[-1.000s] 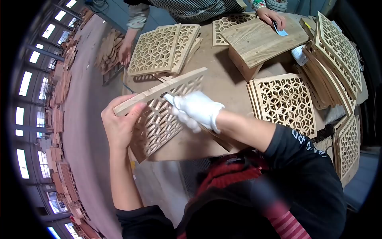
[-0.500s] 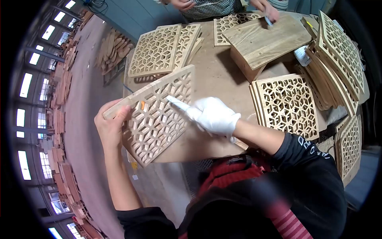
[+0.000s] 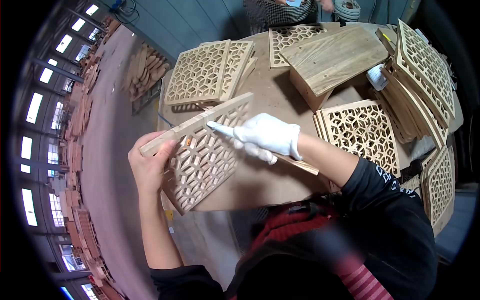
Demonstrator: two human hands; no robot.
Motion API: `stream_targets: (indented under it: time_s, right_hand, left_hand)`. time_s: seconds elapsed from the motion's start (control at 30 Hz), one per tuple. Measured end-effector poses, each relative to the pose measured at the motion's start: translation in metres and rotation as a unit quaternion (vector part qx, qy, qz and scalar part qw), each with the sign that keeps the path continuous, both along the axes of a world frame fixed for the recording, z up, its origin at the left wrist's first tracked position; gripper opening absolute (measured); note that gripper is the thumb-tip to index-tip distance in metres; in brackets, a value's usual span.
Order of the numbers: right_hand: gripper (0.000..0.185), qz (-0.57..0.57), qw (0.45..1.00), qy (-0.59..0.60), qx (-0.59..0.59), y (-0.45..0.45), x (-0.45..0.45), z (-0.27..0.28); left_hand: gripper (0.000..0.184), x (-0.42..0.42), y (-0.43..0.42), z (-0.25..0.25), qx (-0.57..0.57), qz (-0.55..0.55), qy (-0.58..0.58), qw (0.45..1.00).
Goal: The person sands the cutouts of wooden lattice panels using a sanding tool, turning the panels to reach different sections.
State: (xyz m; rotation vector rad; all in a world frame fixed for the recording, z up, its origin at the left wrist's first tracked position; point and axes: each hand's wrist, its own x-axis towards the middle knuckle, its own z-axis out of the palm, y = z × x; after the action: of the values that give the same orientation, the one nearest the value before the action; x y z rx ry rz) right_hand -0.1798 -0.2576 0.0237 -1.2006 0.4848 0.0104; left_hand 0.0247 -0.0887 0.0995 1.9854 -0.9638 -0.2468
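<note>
My bare left hand grips the left end of a wooden lattice panel, thumb on its face. The panel stands tilted over the table, its top edge slanting up to the right. My right hand, in a white glove, is closed round a thin wooden stick whose rear end sticks out behind the palm. A pale narrow tip reaches forward from the glove to the panel's upper openings; whether it is the stick's front end or a gloved finger, I cannot tell. A small orange spot shows on the lattice.
Lattice panels are stacked at the back left, with another stack at right. A wooden bench-like block stands on the table. Curved panels lean at far right. A co-worker's hand shows at the back.
The panel and my left hand have shifted slightly right and down, and the panel is tilted more steeply. More of the stick shows behind my right hand. The co-worker's hands have moved back from the block.
</note>
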Motion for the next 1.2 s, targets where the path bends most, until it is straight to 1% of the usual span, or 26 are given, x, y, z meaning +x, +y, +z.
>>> stream_targets:
  time_s: [0.07,0.17,0.2,0.23,0.3,0.37,0.47,0.5,0.53,0.57,0.6,0.63,0.67,0.7,0.73,0.77,0.8,0.83,0.9,0.93,0.97,1.0,1.1,1.13,1.17,1.2]
  right_hand:
    - [0.035,0.001,0.997,-0.037,0.072,-0.006,-0.001,-0.014]
    - [0.035,-0.023,0.999,0.013,-0.021,0.000,-0.002,-0.004]
    - [0.030,-0.020,0.998,0.026,-0.046,0.004,-0.003,0.004]
    - [0.031,-0.006,0.997,0.021,-0.070,0.008,-0.003,0.002]
    - [0.035,-0.013,0.997,0.016,-0.075,0.009,-0.003,0.002]
    - [0.037,-0.018,1.000,-0.003,-0.022,0.004,-0.004,-0.004]
    - [0.035,-0.009,0.998,-0.012,0.058,0.002,-0.005,-0.007]
    - [0.034,-0.003,0.996,-0.011,0.085,0.003,-0.005,-0.008]
    - [0.038,-0.007,0.999,0.015,0.037,0.007,-0.003,-0.004]
    - [0.039,-0.003,0.998,0.014,-0.060,0.010,-0.003,0.000]
    - [0.039,0.001,0.988,0.013,-0.156,0.012,-0.002,0.003]
    - [0.040,0.005,0.968,0.011,-0.251,0.015,0.000,0.006]
    - [0.040,-0.033,0.895,-0.017,-0.443,0.019,0.010,-0.009]
    - [0.040,-0.028,0.892,0.000,-0.451,0.023,0.010,-0.003]
    - [0.040,-0.022,0.887,0.017,-0.460,0.027,0.008,0.006]
    - [0.041,-0.015,0.883,0.033,-0.469,0.031,0.006,0.012]
    - [0.039,-0.030,0.880,-0.009,-0.474,0.033,0.005,0.010]
    - [0.039,-0.034,0.877,-0.022,-0.479,0.033,0.009,0.005]
    - [0.041,-0.045,0.871,-0.046,-0.487,0.029,0.018,-0.002]
    - [0.041,-0.028,0.933,-0.025,-0.357,0.024,0.018,0.001]
    - [0.041,-0.009,0.976,-0.004,-0.218,0.018,0.015,0.007]
    - [0.041,0.011,0.997,0.018,-0.076,0.015,0.013,0.013]
    - [0.046,-0.023,0.998,-0.002,-0.055,0.024,0.014,0.021]
    - [0.040,-0.036,0.999,-0.022,-0.034,0.026,0.024,0.013]
    - [0.030,-0.107,0.992,0.001,-0.063,0.033,0.032,0.015]
    - [0.026,-0.097,0.992,-0.007,-0.075,0.031,0.035,0.014]
  left_hand:
    - [0.030,-0.002,0.001,0.002,0.000,-0.008,0.008,1.000]
    - [0.027,-0.002,-0.001,0.003,0.003,-0.010,0.019,1.000]
    - [0.027,-0.001,-0.001,0.004,0.004,-0.020,0.034,0.999]
    - [0.026,0.001,-0.002,0.005,0.006,-0.031,0.048,0.998]
    - [0.025,0.004,-0.003,0.006,0.008,-0.044,0.073,0.996]
    - [0.025,0.006,-0.005,0.009,0.009,-0.050,0.094,0.994]
    - [0.025,0.013,-0.007,0.021,0.057,-0.121,0.050,0.990]
    - [0.024,0.015,-0.008,0.025,0.088,-0.132,0.034,0.987]
    - [0.022,0.017,-0.010,0.031,0.120,-0.143,0.018,0.982]
    - [0.021,0.018,-0.012,0.037,0.150,-0.153,0.001,0.977]
    - [0.021,0.013,-0.016,0.042,0.190,-0.144,-0.046,0.970]
    - [0.021,0.001,-0.022,0.049,0.245,-0.138,-0.151,0.948]
    - [0.022,-0.017,-0.030,0.057,0.297,-0.130,-0.253,0.912]
    - [0.022,-0.027,-0.035,0.061,0.343,-0.119,-0.352,0.863]
    - [0.025,-0.025,-0.036,0.052,0.322,-0.146,-0.391,0.850]
    - [0.024,-0.030,-0.043,0.047,0.339,-0.163,-0.386,0.842]
    - [0.024,-0.030,-0.046,0.037,0.330,-0.178,-0.402,0.836]
    - [0.025,-0.029,-0.048,0.026,0.320,-0.194,-0.418,0.828]
    - [0.026,-0.033,-0.050,0.022,0.326,-0.186,-0.422,0.825]
    - [0.026,-0.036,-0.049,0.022,0.327,-0.182,-0.426,0.823]
    - [0.027,-0.039,-0.049,0.022,0.329,-0.178,-0.429,0.822]
    - [0.027,-0.041,-0.049,0.023,0.323,-0.185,-0.429,0.823]
    - [0.025,-0.041,-0.046,0.014,0.308,-0.187,-0.449,0.818]
    - [0.025,-0.045,-0.047,0.012,0.317,-0.189,-0.457,0.810]
    - [0.024,-0.052,-0.050,0.011,0.325,-0.192,-0.466,0.801]
    - [0.024,-0.056,-0.053,0.011,0.332,-0.192,-0.475,0.792]
